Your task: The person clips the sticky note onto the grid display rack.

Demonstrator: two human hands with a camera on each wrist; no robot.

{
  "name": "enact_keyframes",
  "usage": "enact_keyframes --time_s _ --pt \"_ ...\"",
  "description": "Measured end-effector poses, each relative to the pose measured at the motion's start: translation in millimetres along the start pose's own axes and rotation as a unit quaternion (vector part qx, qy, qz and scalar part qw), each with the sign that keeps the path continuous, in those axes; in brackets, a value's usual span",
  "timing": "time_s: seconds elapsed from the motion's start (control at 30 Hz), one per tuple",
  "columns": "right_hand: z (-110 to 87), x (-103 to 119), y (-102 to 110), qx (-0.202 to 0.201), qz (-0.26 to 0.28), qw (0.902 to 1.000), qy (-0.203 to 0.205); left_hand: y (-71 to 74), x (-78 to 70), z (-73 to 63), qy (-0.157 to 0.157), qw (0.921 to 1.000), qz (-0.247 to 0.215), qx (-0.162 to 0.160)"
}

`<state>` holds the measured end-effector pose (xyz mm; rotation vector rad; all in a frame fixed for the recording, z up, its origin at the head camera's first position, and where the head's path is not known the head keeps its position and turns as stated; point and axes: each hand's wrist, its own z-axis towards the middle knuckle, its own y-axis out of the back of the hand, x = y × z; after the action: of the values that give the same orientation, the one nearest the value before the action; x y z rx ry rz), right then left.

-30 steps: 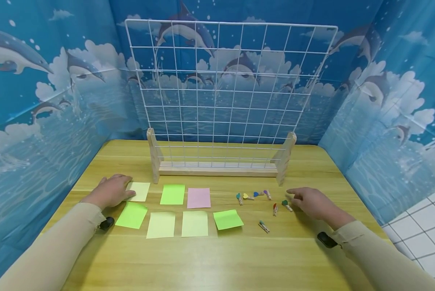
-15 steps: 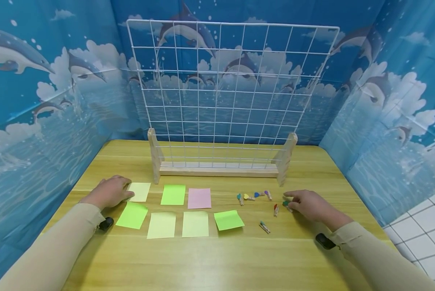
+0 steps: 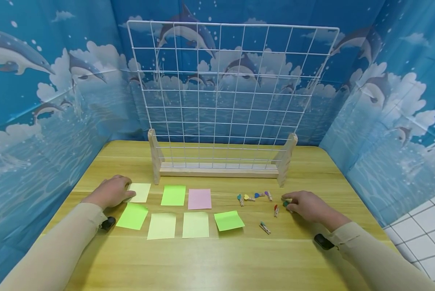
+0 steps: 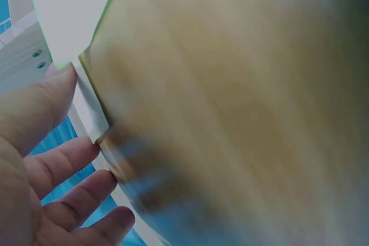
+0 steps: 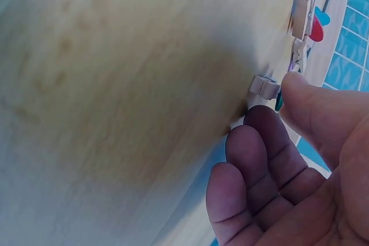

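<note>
In the head view, my left hand (image 3: 110,192) rests at the left edge of a pale yellow sticky note (image 3: 140,192). The left wrist view shows the thumb against a note's corner (image 4: 72,15), with the other fingers spread apart. On the table's right side my right hand (image 3: 307,206) has thumb and fingers around a small wooden clothespin (image 5: 265,87) with a dark green heart (image 5: 279,101). A clothespin with a red heart (image 3: 276,210) lies just left of that hand. Several other heart clothespins lie farther left, including a yellow one (image 3: 249,198).
A white wire grid (image 3: 224,93) stands upright at the back in a wooden base (image 3: 217,171). Several notes lie in two rows, among them a pink one (image 3: 199,199) and a curled green one (image 3: 229,220). Dolphin-print curtains (image 3: 39,133) enclose the table (image 3: 210,262).
My right hand has moved slightly left, bringing its thumb and fingers around the green-heart clothespin. The left hand has stayed by the pale yellow note.
</note>
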<state>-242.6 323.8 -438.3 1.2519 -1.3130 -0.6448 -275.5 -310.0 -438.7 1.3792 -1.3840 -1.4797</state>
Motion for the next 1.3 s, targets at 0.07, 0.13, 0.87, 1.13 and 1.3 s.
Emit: enact_keyframes --time_s 0.07,0.13,0.87,1.13,1.3 --pt "0.9 0.3 -0.7 -0.002 -0.003 1.0000 0.004 0.2 -0.1 -0.5 -0.002 1.0000 -0.003 -0.001" --pt "1.7 0.7 -1.0 -0.002 -0.003 1.0000 0.004 0.4 0.2 -0.6 -0.004 1.0000 -0.005 -0.001" --pt "2.2 4.4 -0.9 -0.002 0.012 0.9998 -0.017 2.6 1.0 7.3 0.004 0.9988 -0.045 0.018" --pt "-1.6 3.6 -1.4 -0.006 0.026 0.9993 -0.026 5.5 -0.9 13.1 0.013 0.9967 -0.075 0.029" --pt "0.2 6.8 -1.2 -0.004 0.028 0.9993 -0.024 7.1 0.8 11.8 0.029 0.9947 -0.090 0.040"
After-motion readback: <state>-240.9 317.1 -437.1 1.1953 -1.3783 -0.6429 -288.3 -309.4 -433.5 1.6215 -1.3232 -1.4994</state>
